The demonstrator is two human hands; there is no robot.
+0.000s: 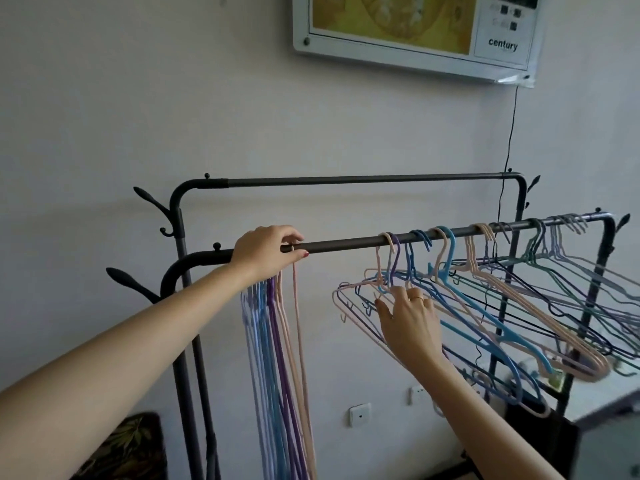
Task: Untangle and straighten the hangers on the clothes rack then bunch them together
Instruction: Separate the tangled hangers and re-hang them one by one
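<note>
Left hand (265,252): closed over the front rail (346,243) near the rack's left end, atop the bunched hangers (273,358) hung straight down.
Right hand (410,318): fingers curled among the tangled hangers (485,306), a pink one pinched.
Tangled hangers: spread along the rail's right half, tilted.

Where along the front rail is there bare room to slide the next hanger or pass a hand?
Bare: the front rail between the left hand and the first loose hook. The back rail is bare throughout. Crowded: the tangled hangers rightward.
</note>
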